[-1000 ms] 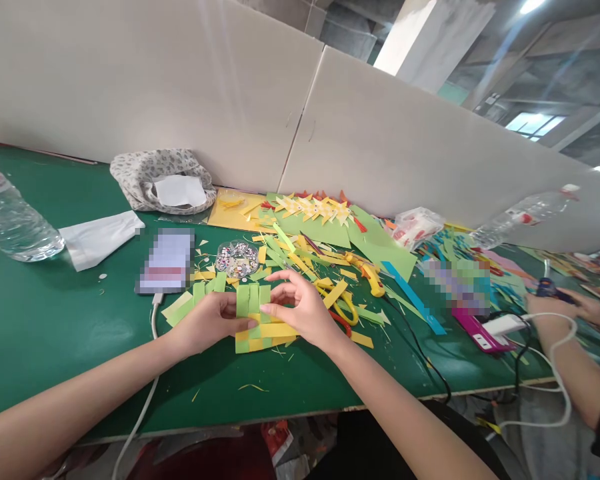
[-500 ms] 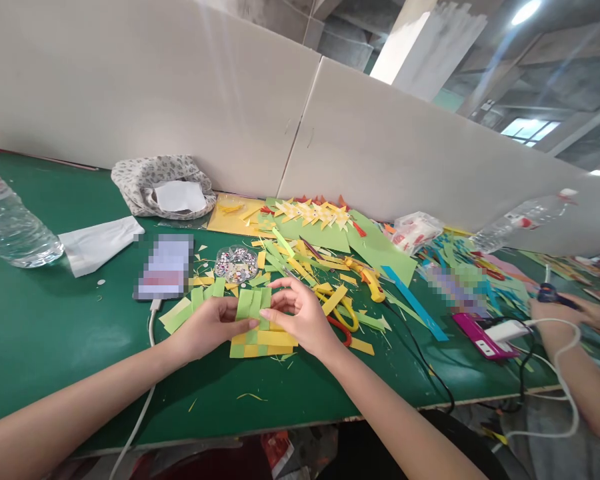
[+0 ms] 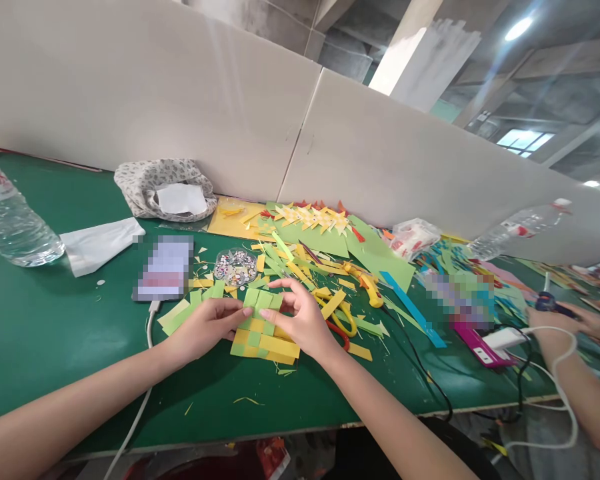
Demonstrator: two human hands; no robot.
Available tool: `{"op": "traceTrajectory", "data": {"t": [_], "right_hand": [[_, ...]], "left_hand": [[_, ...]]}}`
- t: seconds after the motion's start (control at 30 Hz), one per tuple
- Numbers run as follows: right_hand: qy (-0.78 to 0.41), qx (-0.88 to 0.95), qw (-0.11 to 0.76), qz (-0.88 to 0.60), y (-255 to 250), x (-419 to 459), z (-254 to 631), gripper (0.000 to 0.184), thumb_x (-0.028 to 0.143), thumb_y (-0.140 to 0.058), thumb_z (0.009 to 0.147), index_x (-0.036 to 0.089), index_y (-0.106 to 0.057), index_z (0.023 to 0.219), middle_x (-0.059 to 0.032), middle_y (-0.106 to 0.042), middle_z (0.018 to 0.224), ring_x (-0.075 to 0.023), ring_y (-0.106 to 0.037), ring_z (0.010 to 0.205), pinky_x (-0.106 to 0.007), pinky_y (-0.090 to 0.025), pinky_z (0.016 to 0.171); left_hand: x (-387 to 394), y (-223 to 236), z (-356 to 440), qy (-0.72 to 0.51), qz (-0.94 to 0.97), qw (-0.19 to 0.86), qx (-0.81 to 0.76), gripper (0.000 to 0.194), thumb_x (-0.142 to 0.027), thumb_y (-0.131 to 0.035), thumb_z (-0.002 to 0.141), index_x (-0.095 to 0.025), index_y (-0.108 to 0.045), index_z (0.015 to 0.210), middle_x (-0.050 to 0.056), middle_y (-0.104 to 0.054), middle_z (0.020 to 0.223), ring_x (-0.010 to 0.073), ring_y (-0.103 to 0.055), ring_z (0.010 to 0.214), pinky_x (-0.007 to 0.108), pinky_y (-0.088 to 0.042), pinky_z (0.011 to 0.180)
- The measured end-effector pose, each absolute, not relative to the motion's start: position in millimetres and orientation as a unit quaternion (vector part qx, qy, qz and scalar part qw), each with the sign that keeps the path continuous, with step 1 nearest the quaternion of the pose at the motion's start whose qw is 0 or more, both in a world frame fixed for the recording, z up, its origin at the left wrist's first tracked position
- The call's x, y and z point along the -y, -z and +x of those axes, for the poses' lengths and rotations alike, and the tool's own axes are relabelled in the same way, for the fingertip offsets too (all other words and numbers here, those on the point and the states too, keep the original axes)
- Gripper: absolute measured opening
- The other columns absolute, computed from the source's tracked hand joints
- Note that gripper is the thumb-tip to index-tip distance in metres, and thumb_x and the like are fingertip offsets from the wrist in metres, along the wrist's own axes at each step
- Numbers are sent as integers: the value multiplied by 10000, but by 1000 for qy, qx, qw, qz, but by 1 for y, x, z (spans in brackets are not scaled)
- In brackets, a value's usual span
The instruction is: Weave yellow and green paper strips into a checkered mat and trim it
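Observation:
A small mat of woven green and yellow paper strips (image 3: 255,339) is tilted between my hands, its green strip ends at the top and yellow ones at the lower right. My left hand (image 3: 210,325) pinches its left edge, thumb on the green strips and the other fingers behind. With thumb on the front, my right hand (image 3: 303,313) grips the right side; its index finger is raised. Loose green strips (image 3: 193,312) lie beside my left hand. Scissors with yellow handles (image 3: 351,320) and a red-handled pair (image 3: 341,337) lie just right of my right hand.
A bead box (image 3: 236,267), a phone (image 3: 164,270) with a cable, and a yellow glue gun (image 3: 373,291) lie among paper scraps. Woven paper fish (image 3: 313,217) rest at the back. Water bottles (image 3: 15,220) stand or lie at both sides. Another person's hands (image 3: 555,320) work at right.
The woven mat has tipped so that more of its checkered face shows. My left thumb has moved up onto the green strips. My right hand has stayed nearly in place.

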State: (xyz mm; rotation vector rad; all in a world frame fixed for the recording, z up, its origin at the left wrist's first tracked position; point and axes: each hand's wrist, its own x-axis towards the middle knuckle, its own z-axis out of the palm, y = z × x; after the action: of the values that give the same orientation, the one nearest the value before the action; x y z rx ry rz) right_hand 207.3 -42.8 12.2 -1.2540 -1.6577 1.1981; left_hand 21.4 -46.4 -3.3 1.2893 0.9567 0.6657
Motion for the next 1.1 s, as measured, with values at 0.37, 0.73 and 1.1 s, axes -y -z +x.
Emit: {"op": "traceTrajectory", "data": {"t": [0.37, 0.73, 1.1], "right_hand": [[-462, 643, 368, -487, -11, 43, 201, 369, 246, -678, 680, 231, -480, 990, -9, -676, 805, -166, -630, 724, -306, -492, 669], [-458, 640, 358, -502, -11, 44, 196, 348, 288, -664, 695, 234, -479, 984, -19, -675, 825, -163, -627, 726, -297, -493, 656], [-475, 660, 314, -490, -20, 38, 214, 413, 296, -711, 654, 230, -497, 1001, 14, -620, 741, -137, -604, 696, -294, -488, 696]], "left_hand": [[46, 8, 19, -277, 621, 565, -467, 348, -521, -584, 676, -191, -489, 624, -67, -383, 490, 106, -418, 475, 208, -309, 439], [46, 10, 19, -269, 628, 575, -451, 316, -468, -617, 671, -159, -592, 735, -15, -613, 621, 137, -557, 583, 203, -377, 472], [45, 10, 19, -291, 574, 658, -391, 301, -355, -639, 714, -202, -641, 972, 19, -705, 935, 216, -640, 901, 305, -494, 782]]}}
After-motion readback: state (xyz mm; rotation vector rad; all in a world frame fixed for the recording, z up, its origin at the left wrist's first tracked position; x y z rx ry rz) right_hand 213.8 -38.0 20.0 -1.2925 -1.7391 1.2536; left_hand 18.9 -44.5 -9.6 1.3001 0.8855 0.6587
